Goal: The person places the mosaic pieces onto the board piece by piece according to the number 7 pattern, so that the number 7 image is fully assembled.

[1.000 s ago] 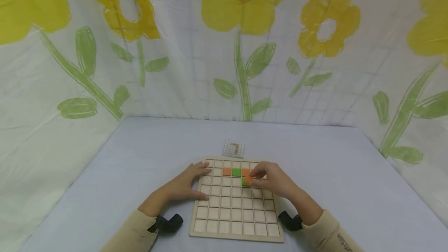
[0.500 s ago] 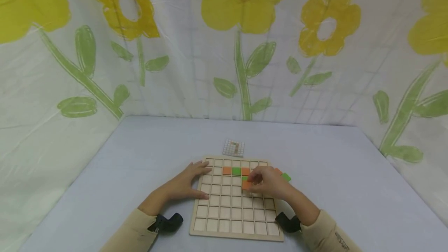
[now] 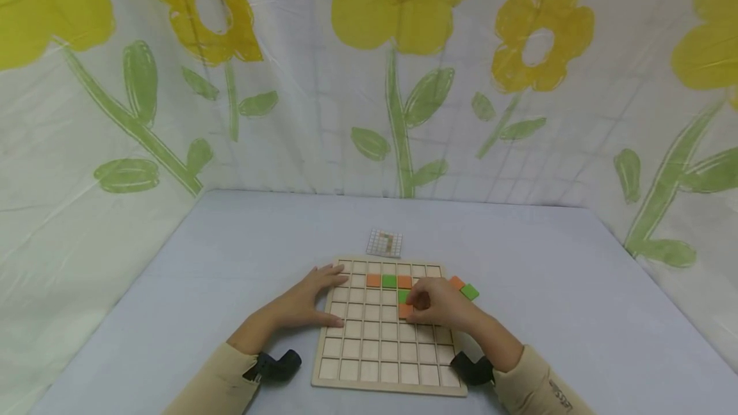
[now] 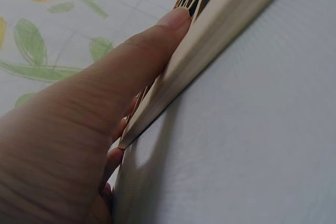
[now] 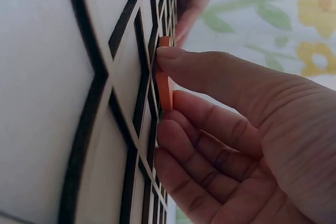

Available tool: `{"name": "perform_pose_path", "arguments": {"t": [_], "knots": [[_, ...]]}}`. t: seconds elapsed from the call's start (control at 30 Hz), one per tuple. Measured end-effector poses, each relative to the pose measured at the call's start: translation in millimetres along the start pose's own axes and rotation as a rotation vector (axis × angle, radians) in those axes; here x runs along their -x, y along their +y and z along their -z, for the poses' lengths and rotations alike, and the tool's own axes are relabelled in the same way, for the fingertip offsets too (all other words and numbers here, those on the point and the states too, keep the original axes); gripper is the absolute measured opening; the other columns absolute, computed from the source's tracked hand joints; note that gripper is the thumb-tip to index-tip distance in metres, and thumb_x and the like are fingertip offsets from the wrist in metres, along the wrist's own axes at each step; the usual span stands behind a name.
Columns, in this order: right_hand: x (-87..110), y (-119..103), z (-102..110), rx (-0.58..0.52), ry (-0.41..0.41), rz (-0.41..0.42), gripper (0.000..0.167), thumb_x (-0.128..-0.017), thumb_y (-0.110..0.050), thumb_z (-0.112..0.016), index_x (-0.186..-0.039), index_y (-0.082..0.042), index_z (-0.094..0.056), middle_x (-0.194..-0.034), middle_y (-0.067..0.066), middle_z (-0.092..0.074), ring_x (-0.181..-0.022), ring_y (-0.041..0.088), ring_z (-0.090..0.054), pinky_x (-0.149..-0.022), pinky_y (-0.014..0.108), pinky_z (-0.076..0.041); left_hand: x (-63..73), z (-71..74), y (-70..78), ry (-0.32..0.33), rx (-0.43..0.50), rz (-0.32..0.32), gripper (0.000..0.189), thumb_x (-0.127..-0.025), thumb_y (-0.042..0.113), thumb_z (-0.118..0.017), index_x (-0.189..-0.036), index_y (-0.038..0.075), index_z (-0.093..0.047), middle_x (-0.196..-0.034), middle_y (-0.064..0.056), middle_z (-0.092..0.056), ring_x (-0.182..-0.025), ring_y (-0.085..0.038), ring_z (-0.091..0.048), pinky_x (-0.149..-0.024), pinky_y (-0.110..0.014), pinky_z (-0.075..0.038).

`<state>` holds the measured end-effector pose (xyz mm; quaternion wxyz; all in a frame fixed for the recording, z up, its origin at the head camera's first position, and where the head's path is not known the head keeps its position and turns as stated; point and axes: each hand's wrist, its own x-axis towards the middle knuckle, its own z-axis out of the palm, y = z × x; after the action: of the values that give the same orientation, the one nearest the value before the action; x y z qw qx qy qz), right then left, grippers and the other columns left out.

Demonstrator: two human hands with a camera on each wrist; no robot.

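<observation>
A pale wooden grid board (image 3: 389, 392) lies on the table before me. My right hand (image 3: 442, 305) pinches an orange square tile (image 3: 405, 311) between thumb and fingers at a grid cell. In the right wrist view the orange tile (image 5: 165, 90) stands slightly proud of the grid. Just behind it sits a green tile (image 3: 403, 296), partly covered by my fingers. One row farther back lie an orange tile (image 3: 373, 280), a green tile (image 3: 389, 281) and another orange tile (image 3: 405, 282). My left hand (image 3: 302, 303) rests spread along the board's left edge, its thumb (image 4: 170, 22) on the rim.
Beyond the board is a small card (image 3: 384, 243) printed with a coloured grid. Loose orange (image 3: 457, 282) and green (image 3: 469, 292) tiles lie on the white table right of the board. A flower-printed curtain (image 3: 300, 114) rises behind the table.
My right hand has brought the orange tile nearer to me, from over the green tile to the cell in front of it. The loose tiles at the right have come into sight. My left hand stays put.
</observation>
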<state>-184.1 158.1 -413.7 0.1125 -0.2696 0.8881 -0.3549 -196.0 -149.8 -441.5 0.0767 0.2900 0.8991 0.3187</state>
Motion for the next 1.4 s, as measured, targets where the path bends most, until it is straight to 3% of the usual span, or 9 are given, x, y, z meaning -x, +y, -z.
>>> {"name": "perform_pose_path", "arguments": {"t": [0.5, 1.0, 1.23, 1.4], "knots": [[-0.2, 0, 0, 0.065, 0.005, 0.04, 0.016, -0.077, -0.019, -0.076, -0.086, -0.008, -0.068, -0.085, 0.0, -0.062, -0.074, 0.007, -0.056, -0.063, 0.017, -0.05, 0.0, -0.2, 1.2, -0.005, 0.007, 0.012, 0.086, -0.068, 0.051, -0.076, -0.138, 0.011, -0.045, -0.153, -0.01, -0.027, -0.144, -0.032, -0.015, -0.119, -0.051, -0.004], [0.6, -2, 0, 0.057, -0.01, 0.042, 0.019, -0.078, -0.023, -0.075, -0.09, -0.009, -0.07, -0.086, -0.001, -0.063, -0.076, 0.008, -0.058, -0.065, 0.017, -0.051, 0.0, -0.8, -1.0, -0.006, 0.014, 0.01, 0.086, -0.068, 0.052, -0.076, -0.138, 0.011, -0.045, -0.153, -0.01, -0.027, -0.144, -0.033, -0.015, -0.119, -0.052, -0.004], [6.1, -8, 12, 0.092, 0.023, 0.067, 0.021, -0.078, -0.017, -0.075, -0.093, -0.004, -0.069, -0.091, 0.005, -0.066, -0.081, 0.015, -0.062, -0.069, 0.022, -0.053, -0.8, -3.6, -4.1, -0.011, 0.018, 0.019, 0.087, -0.067, 0.053, -0.076, -0.138, 0.014, -0.044, -0.154, -0.008, -0.027, -0.145, -0.031, -0.014, -0.119, -0.051, -0.004], [12.2, -5, 24, 0.1, 0.05, 0.009, 0.026, -0.078, -0.022, -0.075, -0.095, -0.004, -0.069, -0.092, 0.004, -0.065, -0.083, 0.014, -0.06, -0.071, 0.025, -0.053, -1.3, -3.2, -3.6, -0.005, 0.003, 0.03, 0.087, -0.067, 0.054, -0.075, -0.139, 0.015, -0.044, -0.154, -0.007, -0.027, -0.145, -0.031, -0.014, -0.119, -0.051, -0.004]]}}
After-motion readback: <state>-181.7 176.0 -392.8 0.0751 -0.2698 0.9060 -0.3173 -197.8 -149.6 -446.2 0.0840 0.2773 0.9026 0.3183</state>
